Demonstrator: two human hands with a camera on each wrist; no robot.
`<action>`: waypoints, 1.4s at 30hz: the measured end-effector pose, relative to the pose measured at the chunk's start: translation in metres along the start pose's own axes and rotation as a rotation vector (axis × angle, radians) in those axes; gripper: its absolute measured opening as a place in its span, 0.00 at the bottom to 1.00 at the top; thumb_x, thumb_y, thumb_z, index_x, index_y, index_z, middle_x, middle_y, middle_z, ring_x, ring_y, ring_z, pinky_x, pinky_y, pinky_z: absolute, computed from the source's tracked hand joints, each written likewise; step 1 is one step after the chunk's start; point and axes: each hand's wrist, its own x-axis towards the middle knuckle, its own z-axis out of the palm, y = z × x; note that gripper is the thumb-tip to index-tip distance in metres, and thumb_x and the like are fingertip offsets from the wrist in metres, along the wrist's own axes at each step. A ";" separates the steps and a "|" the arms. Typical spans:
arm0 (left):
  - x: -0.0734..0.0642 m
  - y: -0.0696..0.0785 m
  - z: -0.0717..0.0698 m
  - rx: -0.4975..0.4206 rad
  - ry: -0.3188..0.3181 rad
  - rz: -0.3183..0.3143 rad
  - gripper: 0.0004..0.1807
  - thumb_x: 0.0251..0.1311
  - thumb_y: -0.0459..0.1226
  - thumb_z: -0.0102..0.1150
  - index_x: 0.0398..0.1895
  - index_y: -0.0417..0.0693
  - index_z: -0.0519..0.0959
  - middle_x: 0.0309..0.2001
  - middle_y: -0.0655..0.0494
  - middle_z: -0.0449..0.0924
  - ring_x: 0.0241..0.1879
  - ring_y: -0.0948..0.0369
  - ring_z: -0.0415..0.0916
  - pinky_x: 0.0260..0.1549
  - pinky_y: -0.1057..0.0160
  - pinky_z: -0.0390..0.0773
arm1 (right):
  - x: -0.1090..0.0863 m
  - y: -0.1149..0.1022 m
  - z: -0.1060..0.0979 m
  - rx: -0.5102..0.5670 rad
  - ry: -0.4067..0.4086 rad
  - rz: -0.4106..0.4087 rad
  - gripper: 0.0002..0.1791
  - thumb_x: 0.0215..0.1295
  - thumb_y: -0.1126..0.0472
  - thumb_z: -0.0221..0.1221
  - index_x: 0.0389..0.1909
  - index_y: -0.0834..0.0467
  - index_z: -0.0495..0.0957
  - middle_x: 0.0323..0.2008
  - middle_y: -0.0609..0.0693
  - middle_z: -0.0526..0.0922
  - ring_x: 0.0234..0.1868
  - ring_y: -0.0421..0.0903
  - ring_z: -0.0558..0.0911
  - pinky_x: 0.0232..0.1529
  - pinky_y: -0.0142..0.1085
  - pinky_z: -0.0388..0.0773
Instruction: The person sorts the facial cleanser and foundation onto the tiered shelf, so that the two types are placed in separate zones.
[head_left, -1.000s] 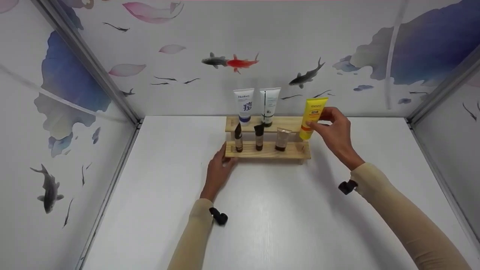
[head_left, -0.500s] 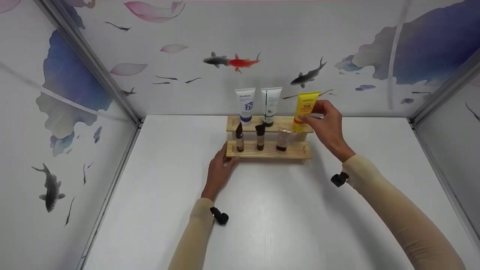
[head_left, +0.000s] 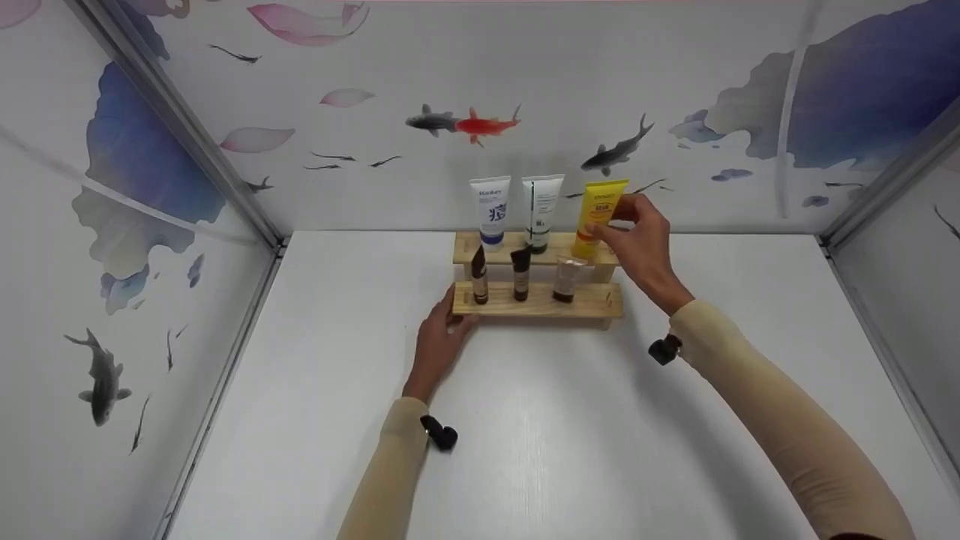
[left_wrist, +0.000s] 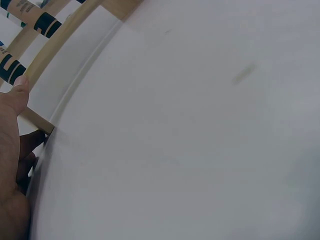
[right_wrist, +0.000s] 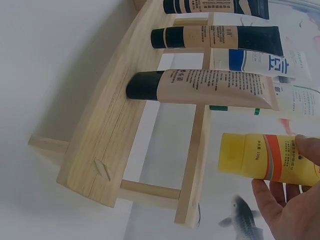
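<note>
My right hand (head_left: 649,246) pinches a yellow squeeze tube (head_left: 602,206) between thumb and fingers, cap down, at the right end of the rack's upper shelf. In the right wrist view the tube's yellow cap (right_wrist: 231,152) is close to the upper shelf bar (right_wrist: 192,162). My left hand (head_left: 436,336) holds the left end of the two-tier wooden rack (head_left: 540,308), its thumb (left_wrist: 21,85) on the front board. On the upper shelf stand a white-and-blue tube (head_left: 492,206) and a white-and-green tube (head_left: 541,206).
Along the lower shelf stand two slim dark-capped tubes (head_left: 479,285) (head_left: 520,281) and a wider beige tube (head_left: 566,279). The rack sits on a white table (head_left: 525,420), close to the fish-patterned back wall (head_left: 360,195). Side panels rise at left and right.
My right hand has brought the yellow tube leftward and back, from beyond the rack's right end to over the upper shelf. The left hand and the rack have stayed put.
</note>
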 end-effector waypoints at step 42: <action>0.000 -0.002 -0.001 -0.011 -0.006 0.029 0.51 0.75 0.65 0.61 0.90 0.51 0.57 0.73 0.49 0.78 0.65 0.56 0.81 0.69 0.49 0.78 | 0.000 0.010 0.014 -0.011 -0.072 -0.011 0.30 0.74 0.62 0.73 0.69 0.62 0.71 0.62 0.58 0.81 0.64 0.52 0.83 0.67 0.44 0.83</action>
